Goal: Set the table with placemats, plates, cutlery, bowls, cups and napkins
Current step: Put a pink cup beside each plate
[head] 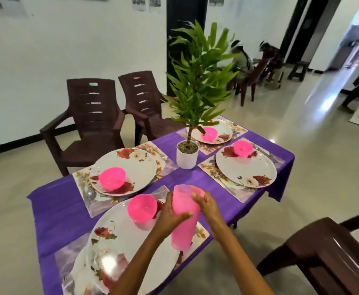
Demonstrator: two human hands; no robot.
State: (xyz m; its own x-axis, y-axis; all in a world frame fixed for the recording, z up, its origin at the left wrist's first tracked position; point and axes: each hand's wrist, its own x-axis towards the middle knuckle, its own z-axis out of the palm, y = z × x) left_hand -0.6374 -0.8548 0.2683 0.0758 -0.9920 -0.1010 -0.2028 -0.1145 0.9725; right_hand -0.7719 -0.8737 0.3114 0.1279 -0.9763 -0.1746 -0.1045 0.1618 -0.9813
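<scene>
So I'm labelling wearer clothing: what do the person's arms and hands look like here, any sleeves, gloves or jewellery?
Both forearms are bare with no sleeve in view. The left hand and right hand wear no gloves, and no rings, watch or bracelets are visible.

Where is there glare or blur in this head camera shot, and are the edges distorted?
Head view: window light glares off the glossy floor at right and the nearest plate; the hands and pink cup stack are slightly soft; the seated people behind are blurred; wide-angle bending bows the table edges and walls.
</scene>
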